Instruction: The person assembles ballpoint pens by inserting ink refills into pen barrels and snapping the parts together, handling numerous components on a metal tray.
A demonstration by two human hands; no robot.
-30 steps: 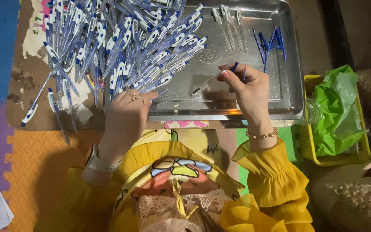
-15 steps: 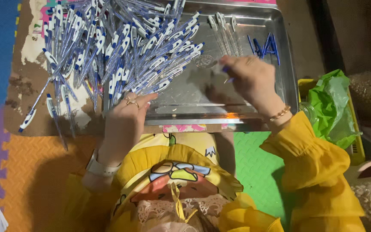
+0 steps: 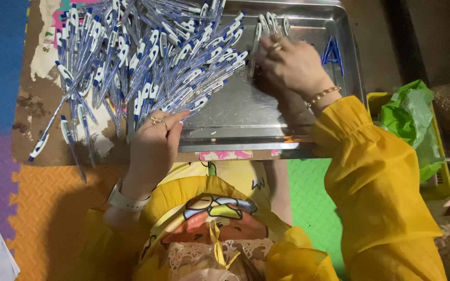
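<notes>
Pens (image 3: 147,62) under both hands, grip perhaps unclear.

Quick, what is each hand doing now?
Left hand: open, fingers on the pens.
Right hand: curled over the tray; grip cannot be told.

A home floor used for piecework: coloured foam play mats (image 3: 6,67) cover the floor, a steel tray (image 3: 308,23) sits on a worn board (image 3: 37,104), heaped with blue-and-white pens (image 3: 131,57).
</notes>
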